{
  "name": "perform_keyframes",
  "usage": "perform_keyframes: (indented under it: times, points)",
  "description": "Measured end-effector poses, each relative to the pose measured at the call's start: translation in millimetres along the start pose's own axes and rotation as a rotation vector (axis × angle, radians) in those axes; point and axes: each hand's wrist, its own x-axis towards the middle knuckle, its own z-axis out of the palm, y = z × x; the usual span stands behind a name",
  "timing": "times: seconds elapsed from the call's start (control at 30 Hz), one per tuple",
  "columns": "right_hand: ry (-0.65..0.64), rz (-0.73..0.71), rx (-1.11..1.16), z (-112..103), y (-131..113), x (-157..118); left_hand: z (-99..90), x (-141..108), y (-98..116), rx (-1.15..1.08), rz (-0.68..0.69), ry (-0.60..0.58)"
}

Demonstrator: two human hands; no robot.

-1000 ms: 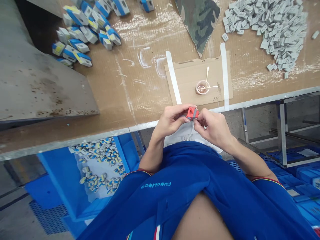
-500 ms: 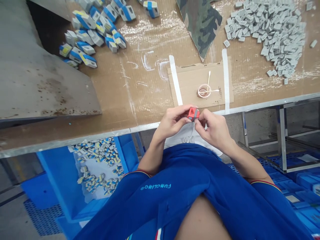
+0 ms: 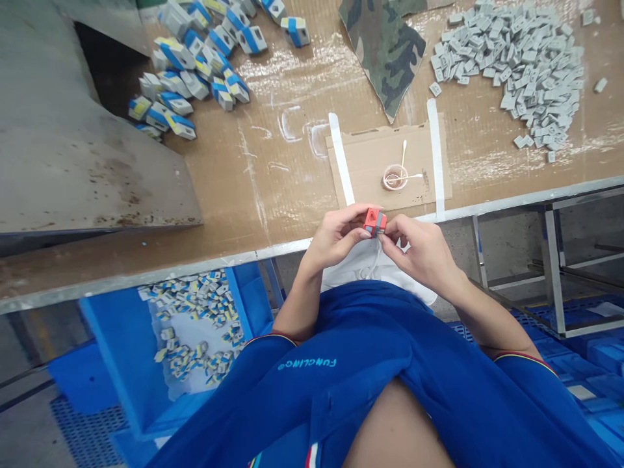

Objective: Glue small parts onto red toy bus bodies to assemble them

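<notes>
A small red block with a grey band (image 3: 374,221) is held between my two hands, just off the table's front edge. My left hand (image 3: 336,237) grips its left side between thumb and fingers. The thumb and fingertips of my right hand (image 3: 414,247) pinch its right end, where a light sliver shows; I cannot make out whether that is a separate piece. Beyond my hands, a small clear cup (image 3: 394,185) with cotton swabs (image 3: 403,156) stands on a cardboard sheet (image 3: 365,146) fixed with white tape strips.
Grey, blue and yellow blocks (image 3: 195,84) are heaped at the back left beside a stained metal box (image 3: 97,169). Small grey pieces (image 3: 531,71) form a pile at the right. A camouflage cloth (image 3: 385,58) lies between. Below the table edge, a blue bin (image 3: 117,364) contains many blocks.
Both hands keep their hold on the red block, which has tilted slightly. The camera view has shifted a little; the things on the table lie as before.
</notes>
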Motion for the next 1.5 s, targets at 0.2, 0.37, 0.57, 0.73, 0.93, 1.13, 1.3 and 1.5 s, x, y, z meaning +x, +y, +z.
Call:
perform_keyframes:
  times: [0.2,0.37,0.57,0.73,0.93,1.13,1.3,1.5]
  points:
    - [-0.064,0.047,0.016,0,-3,0,-2.6,0,1,-0.009,-0.003,-0.052]
    - [-0.089,0.06,0.062,0,-7,0,-4.5,-3,1,0.003,-0.02,-0.067]
    - [-0.06,0.014,0.043,-6,-13,-4,-3.5,-4,1,-0.051,0.023,-0.066]
    - [0.015,-0.101,-0.157,-6,-19,-8,-3.1,-5,4,-0.101,0.024,-0.116]
    - [0.032,-0.204,-0.253,-3,-17,-3,-5.2,-4,6,-0.096,0.028,-0.125]
    - [0.019,-0.218,-0.154,-3,-13,-2,-7.5,-4,7,-0.043,0.034,-0.162]
    - [0.044,-0.226,-0.136,0,-14,-5,-8.2,-5,6,-0.05,0.05,-0.148]
    - [0.066,-0.206,-0.188,1,-12,-5,-7.8,-5,7,-0.093,0.041,-0.096]
